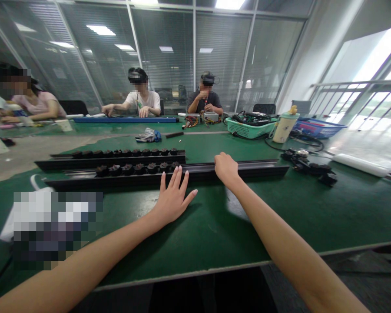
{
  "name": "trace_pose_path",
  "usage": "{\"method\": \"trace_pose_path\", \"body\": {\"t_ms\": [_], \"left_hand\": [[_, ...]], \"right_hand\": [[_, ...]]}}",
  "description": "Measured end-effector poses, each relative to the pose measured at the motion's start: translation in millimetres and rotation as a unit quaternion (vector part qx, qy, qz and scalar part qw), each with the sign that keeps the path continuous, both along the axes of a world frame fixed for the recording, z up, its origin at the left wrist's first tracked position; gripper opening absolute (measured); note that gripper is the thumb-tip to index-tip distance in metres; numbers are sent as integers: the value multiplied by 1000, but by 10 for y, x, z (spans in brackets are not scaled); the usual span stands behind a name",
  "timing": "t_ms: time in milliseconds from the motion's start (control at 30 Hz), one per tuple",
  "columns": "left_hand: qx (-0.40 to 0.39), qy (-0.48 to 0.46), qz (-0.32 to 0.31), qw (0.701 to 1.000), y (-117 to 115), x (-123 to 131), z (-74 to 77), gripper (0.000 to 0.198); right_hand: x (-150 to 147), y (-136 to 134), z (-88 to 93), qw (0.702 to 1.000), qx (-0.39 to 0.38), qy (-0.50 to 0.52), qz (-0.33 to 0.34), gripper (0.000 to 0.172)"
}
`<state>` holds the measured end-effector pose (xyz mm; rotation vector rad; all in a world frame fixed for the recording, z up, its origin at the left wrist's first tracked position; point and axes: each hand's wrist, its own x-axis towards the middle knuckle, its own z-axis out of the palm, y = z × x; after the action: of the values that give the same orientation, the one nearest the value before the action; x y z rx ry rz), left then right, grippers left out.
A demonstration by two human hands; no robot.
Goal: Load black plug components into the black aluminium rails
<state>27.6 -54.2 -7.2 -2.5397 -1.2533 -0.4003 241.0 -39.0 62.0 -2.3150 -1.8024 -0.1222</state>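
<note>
A long black rail (260,172) lies across the green table in front of me. Several small dark parts (139,168) sit in a row along its left half. My left hand (172,198) is open, fingers spread, its fingertips at the rail's near edge beside the last part of the row. Farther right, my right hand (226,168) is closed over the rail, fingers curled down; whatever they hold, if anything, is hidden. Behind lies a second, shorter-looking black rail (61,164) with a similar row of dark parts (127,152).
Loose dark parts (313,167) lie to the right, near a white roll (360,165). Behind them stand a green basket (252,129), a pale tumbler (284,127) and a blue basket (326,127). Gloves (149,135) lie mid-table. Several people sit across the table.
</note>
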Motion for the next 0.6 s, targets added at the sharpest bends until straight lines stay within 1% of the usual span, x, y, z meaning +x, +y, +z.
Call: {"method": "trace_pose_path", "body": {"t_ms": [600], "left_hand": [[5,-9,-6,1000,4,-12,-15,74]], "right_hand": [[54,-15,21,1000,-2,9,-22,44]]}}
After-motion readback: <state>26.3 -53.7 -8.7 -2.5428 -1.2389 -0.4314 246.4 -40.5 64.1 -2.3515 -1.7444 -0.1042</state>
